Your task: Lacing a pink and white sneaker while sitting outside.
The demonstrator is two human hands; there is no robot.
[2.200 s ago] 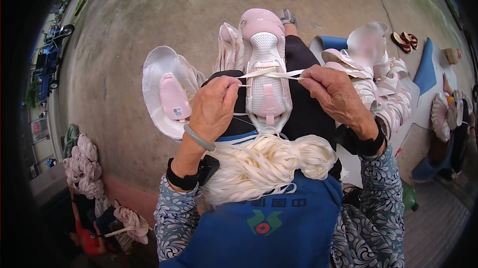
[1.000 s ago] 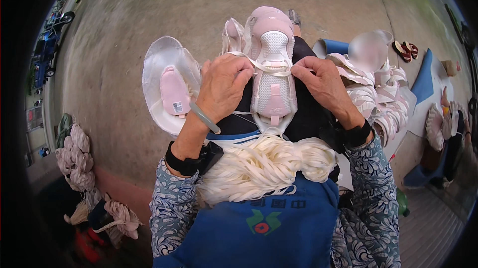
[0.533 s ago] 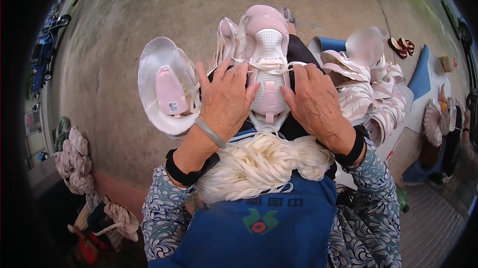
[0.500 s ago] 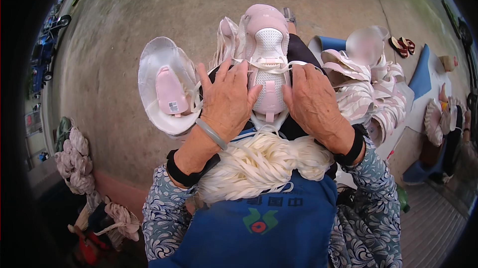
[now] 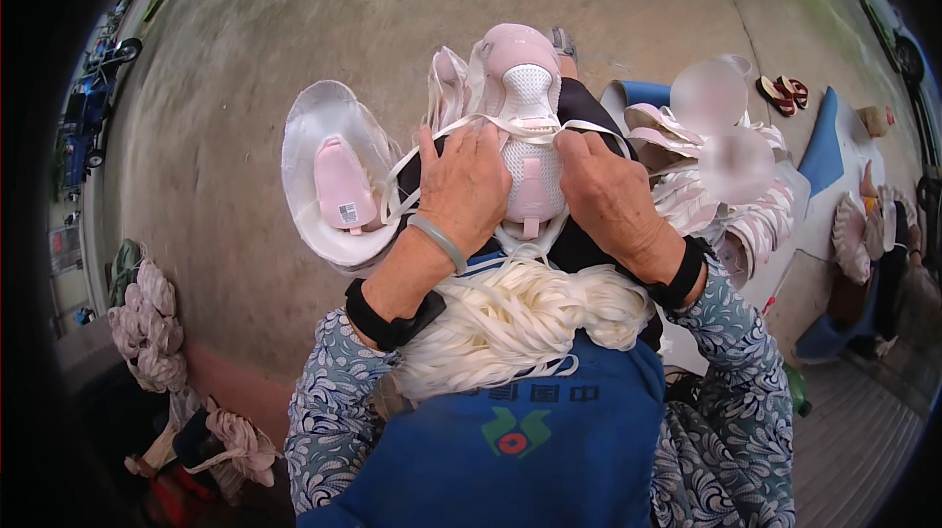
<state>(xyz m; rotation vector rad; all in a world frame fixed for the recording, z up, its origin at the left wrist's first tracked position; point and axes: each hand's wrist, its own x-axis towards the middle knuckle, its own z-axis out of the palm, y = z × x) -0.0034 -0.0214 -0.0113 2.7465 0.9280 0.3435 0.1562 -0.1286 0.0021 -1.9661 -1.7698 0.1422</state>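
Across my lap lies a pink and white shoe upper [image 5: 535,180], its pink tongue toward me and its rounded toe far from me. A flat white shoelace [image 5: 510,124] runs across its middle. My left hand [image 5: 461,180] is closed on the lace at the upper's left side, fingers curled. On the right side, my right hand [image 5: 613,194] pinches the lace, fingertips hidden beneath its knuckles. A thick bundle of cream laces [image 5: 500,322] rests on my blue apron [image 5: 510,469]. Left of my left hand sits another upper [image 5: 343,224], white inside with a pink tongue.
Several pink and white uppers [image 5: 677,199] are heaped to my right. Beyond them are dark red sandals [image 5: 782,93] and a blue sheet [image 5: 824,150]. More uppers [image 5: 147,322] hang in a bunch at the lower left. Another person is partly visible at the right edge.
My hands, flatter with fingers extended before, have curled and closed on the lace. The lace is now raised across the upper. The whole view has shifted slightly.
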